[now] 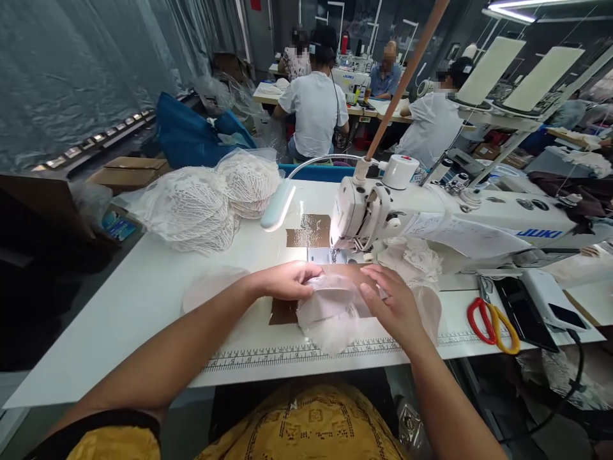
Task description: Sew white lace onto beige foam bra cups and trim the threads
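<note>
My left hand (287, 280) grips the left edge of a small white lace and mesh fabric piece (330, 310), fingers pinched on it. My right hand (395, 305) presses down on the right side of the same piece, fingers curled over it. The fabric lies on the white table (143, 300) just in front of the needle area (338, 255) of a white sewing machine (431, 211). More white lace (412, 259) is bunched under the machine arm, right of my hands.
Stacks of white lace cups in clear bags (205, 198) sit at the back left. A lamp head (278, 206) hangs over the table. Red and yellow scissors (493, 322) and a black phone (524, 313) lie at the right. Several people sit at machines behind.
</note>
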Action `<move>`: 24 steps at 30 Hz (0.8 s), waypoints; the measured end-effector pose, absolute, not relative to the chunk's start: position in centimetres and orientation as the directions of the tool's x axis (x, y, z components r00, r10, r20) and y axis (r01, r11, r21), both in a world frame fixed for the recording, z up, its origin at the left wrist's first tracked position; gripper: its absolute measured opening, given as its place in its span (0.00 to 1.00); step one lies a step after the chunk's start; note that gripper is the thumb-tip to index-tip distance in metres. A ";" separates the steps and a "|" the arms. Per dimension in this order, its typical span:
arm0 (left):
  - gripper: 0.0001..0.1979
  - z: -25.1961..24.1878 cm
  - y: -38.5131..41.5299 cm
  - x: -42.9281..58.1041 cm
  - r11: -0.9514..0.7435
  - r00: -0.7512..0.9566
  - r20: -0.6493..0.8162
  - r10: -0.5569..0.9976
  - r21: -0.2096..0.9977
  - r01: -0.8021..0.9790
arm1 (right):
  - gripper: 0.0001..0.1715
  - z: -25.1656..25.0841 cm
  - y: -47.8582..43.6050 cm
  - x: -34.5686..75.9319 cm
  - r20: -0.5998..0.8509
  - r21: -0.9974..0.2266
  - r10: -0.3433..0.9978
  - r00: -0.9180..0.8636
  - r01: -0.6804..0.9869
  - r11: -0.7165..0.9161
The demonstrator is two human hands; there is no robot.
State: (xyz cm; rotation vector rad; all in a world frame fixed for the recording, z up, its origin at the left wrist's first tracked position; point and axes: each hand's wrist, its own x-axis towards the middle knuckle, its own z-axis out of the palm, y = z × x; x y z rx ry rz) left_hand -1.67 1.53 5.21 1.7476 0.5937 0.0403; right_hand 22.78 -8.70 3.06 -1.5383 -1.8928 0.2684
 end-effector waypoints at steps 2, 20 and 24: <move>0.06 5.1 1.5 -1.6 -0.104 0.902 -0.257 0.348 0.945 0.309 | 0.20 3.7 -8.4 21.4 0.300 -0.671 0.944 -0.140 0.672 0.313; 0.16 5.2 2.4 -2.6 -0.009 0.798 -0.317 0.514 0.927 0.374 | 0.21 0.6 -7.7 19.4 -0.274 -0.961 0.958 -0.082 -0.007 -0.275; 0.17 5.0 3.2 -2.9 0.119 0.777 -0.284 0.562 0.957 0.264 | 0.22 0.6 -8.2 20.2 -0.367 -0.930 0.909 -0.198 0.044 -0.366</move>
